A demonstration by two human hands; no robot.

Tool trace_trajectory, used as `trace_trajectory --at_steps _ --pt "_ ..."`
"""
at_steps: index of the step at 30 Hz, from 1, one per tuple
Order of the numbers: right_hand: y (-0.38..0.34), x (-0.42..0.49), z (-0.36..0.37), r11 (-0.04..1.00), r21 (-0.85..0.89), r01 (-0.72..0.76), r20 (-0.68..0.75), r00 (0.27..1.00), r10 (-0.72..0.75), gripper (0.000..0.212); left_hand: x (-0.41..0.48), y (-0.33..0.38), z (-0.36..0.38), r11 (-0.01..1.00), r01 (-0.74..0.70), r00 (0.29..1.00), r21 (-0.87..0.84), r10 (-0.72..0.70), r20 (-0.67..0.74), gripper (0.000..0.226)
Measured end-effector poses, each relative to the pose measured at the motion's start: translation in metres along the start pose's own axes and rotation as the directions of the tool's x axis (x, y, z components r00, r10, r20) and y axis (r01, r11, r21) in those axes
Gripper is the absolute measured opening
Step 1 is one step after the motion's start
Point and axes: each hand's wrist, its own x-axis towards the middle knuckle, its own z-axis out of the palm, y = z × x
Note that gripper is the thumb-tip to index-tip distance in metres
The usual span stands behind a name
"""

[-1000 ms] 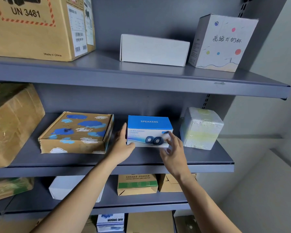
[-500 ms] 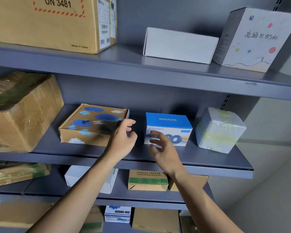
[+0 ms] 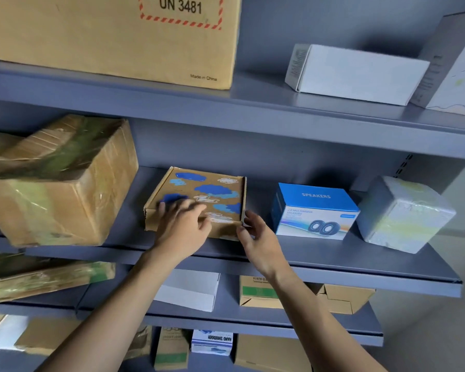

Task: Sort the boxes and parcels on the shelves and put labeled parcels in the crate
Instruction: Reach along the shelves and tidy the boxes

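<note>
Hands frame the flat cardboard box at mid-frame on the middle shelf. The left hand lies spread on its lid, blurred. The right hand touches its right front corner, and neither grip is closed round it. Pulled one-sidedly, it could swing into the speaker box to its right. Half a second ago both hands hovered by that speaker box.

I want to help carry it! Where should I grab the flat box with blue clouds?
Take the cloud box by its two side edges, reaching from the front of the shelf. It lies flat and wide, with gaps on both sides for hands.
</note>
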Motion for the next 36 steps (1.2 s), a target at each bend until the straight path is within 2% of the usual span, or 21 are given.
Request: trace_trajectory --at_steps 5,8,9,12,14,20,23,28,30,32,36 --pt "-0.005 -0.001 0.011 0.997 0.019 -0.076 -0.084 0.993 0.077 0.03 -0.018 -0.009 0.006 0.986 -0.131 0.986 0.107 0.14 -0.086 0.052" --pt "-0.008 -0.004 0.009 0.993 0.01 -0.119 -0.138 0.983 0.12 0.027 -0.031 -0.008 0.003 0.975 -0.152 0.97 0.164 0.179 -0.166 0.04" --pt "-0.008 -0.005 0.008 0.991 0.001 -0.131 -0.146 0.981 0.13 0.027 -0.035 -0.008 0.003 0.969 -0.158 0.966 0.19 0.192 -0.173 0.041" --pt "-0.009 -0.014 0.006 0.987 -0.006 -0.163 -0.119 0.98 0.162 0.024 -0.051 -0.006 0.005 0.948 -0.155 0.972 0.279 0.196 -0.125 0.069" --pt "-0.009 -0.022 0.005 0.984 -0.002 -0.18 -0.088 0.98 0.179 0.023 -0.059 -0.005 0.006 0.943 -0.144 0.975 0.301 0.187 -0.121 0.079" --pt "-0.007 -0.043 0.005 0.973 -0.028 -0.227 -0.072 0.972 0.225 0.026 -0.073 -0.003 -0.004 0.93 -0.154 0.966 0.332 0.213 -0.149 0.074" --pt "-0.005 -0.052 0.008 0.966 0.044 -0.254 -0.081 0.963 0.257 0.024 -0.084 -0.002 -0.007 0.939 -0.169 0.961 0.299 0.225 -0.162 0.068" --pt "-0.013 -0.064 0.014 0.916 0.293 -0.275 -0.081 0.947 0.311 0.028 -0.097 0.001 -0.015 0.972 -0.191 0.969 0.139 0.21 -0.134 0.048" --pt "-0.014 -0.072 0.013 0.884 0.368 -0.289 -0.035 0.945 0.324 0.035 -0.103 -0.001 -0.021 0.982 -0.187 0.974 0.024 0.188 -0.125 0.039" --pt "-0.012 -0.078 0.011 0.841 0.429 -0.329 0.031 0.936 0.35 0.039 -0.109 -0.003 -0.025 0.98 -0.174 0.98 -0.098 0.163 -0.118 0.049" --pt "-0.009 -0.089 0.008 0.754 0.552 -0.356 0.136 0.931 0.339 0.043 -0.113 -0.012 -0.028 0.976 -0.105 0.99 -0.189 0.085 -0.111 0.044"
